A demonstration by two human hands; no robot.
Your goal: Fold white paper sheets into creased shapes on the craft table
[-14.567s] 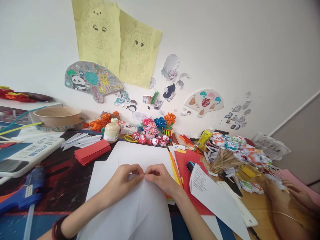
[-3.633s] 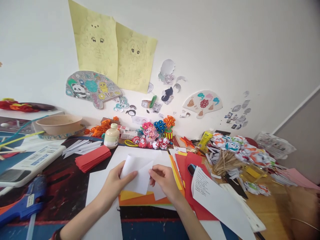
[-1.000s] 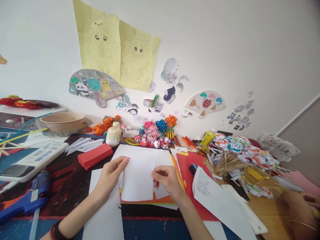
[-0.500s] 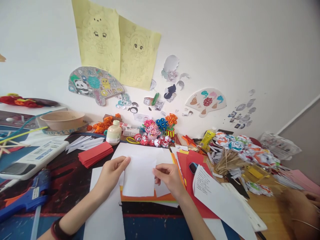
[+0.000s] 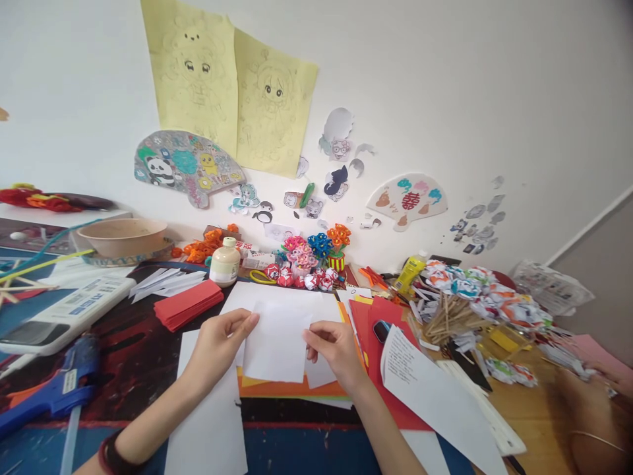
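Observation:
A small white square of paper (image 5: 277, 343) is held between both hands above the table. My left hand (image 5: 217, 343) pinches its left edge near the top corner. My right hand (image 5: 333, 349) grips its right edge. Under the square lie a larger white sheet (image 5: 277, 297) and a stack of orange and yellow sheets (image 5: 291, 389). A long white strip of paper (image 5: 208, 429) lies under my left forearm.
A pile of red papers (image 5: 185, 305), a white bottle (image 5: 224, 262) and paper flowers (image 5: 316, 254) stand behind. A blue glue gun (image 5: 44, 396) lies at left. Red sheets (image 5: 373, 316), a printed sheet (image 5: 430, 396) and wooden sticks (image 5: 445, 320) lie at right. Another person's arm (image 5: 593, 422) is at far right.
The large sheet I was creasing has become a small square held in both hands. Over the last second the square rose slightly; the other person's hand moved back at the right.

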